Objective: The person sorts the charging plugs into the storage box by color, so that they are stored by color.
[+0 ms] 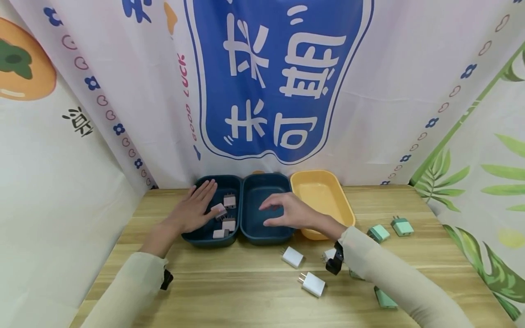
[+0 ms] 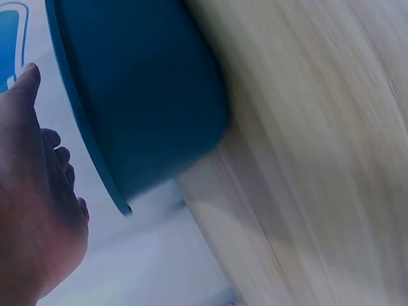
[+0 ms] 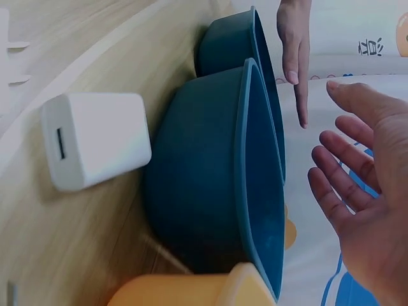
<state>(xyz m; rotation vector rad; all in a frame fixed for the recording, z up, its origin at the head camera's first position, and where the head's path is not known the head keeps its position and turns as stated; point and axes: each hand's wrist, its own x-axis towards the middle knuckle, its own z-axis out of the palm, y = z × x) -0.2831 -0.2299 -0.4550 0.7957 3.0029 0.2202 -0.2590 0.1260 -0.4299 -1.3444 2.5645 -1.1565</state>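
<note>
My left hand [image 1: 194, 212] hovers over the left dark blue bin [image 1: 207, 243], fingers straight and palm down, holding nothing. Several pale pink charger plugs [image 1: 229, 201] lie in that bin, one of them close by the thumb. Over the middle dark blue bin [image 1: 262, 191] is my right hand [image 1: 289, 210], its fingers loosely bent and thumb apart, with nothing between them. The right wrist view shows this right hand [image 3: 376, 166] above the bin rim, and a white charger plug [image 3: 99, 140] on the table beside the bin.
A yellow bin [image 1: 320, 193] stands at the right of the row, partly behind the right forearm. White charger plugs [image 1: 313, 285] lie on the wooden table [image 1: 229, 291] in front. Several mint green charger plugs [image 1: 402, 226] are scattered at the right, some partly hidden by the sleeve. A printed curtain [image 1: 164, 136] hangs behind.
</note>
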